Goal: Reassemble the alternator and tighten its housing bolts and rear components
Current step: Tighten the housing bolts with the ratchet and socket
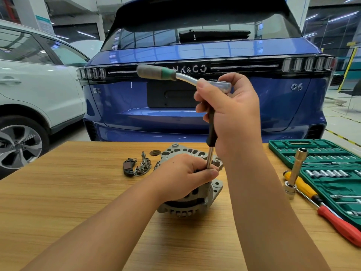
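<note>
A: Where is the alternator [192,194] now?

B: It lies on the wooden worktop [78,184], near the middle. The left hand [182,174] rests on top of it, fingers curled around the low end of the extension bar [212,137].

A: And the right hand [232,112]?

B: Raised, fingers closed on the ratchet [175,76] head. The green socket case [330,177] and two screwdrivers [320,202] lie to the right.

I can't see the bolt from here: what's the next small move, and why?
Probably swing the ratchet handle to turn the bolt: the right hand grips its head and extension bar, and the left hand steadies the bar's lower end on the alternator.
</note>
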The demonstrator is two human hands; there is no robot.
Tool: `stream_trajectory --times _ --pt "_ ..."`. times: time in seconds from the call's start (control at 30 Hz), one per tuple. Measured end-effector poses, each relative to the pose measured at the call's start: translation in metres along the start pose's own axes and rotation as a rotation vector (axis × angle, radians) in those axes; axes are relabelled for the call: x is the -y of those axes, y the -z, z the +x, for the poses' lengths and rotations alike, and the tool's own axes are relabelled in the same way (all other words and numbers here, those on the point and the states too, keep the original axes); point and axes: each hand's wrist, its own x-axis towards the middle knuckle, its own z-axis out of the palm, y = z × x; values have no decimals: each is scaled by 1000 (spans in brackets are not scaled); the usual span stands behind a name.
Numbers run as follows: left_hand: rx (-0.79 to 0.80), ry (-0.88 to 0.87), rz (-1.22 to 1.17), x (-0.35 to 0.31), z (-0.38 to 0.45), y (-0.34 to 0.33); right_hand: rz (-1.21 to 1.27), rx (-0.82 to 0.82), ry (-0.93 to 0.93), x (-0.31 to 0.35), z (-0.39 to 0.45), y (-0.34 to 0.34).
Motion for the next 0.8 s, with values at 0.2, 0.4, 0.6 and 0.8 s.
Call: stream_trajectory --times 0.2,0.4,0.6,0.8 --pt "2 22 9 -1 1 1 445 314 -355 7 12 28" --pt "-12 23 -13 0 0 0 627 321 -481 8 10 23" --pt "-20 62 16 -2 2 -2 317 -10 27 -3 1 11" --pt "-35 84 -7 -4 1 -3 -141 167 347 -17 -6 3"
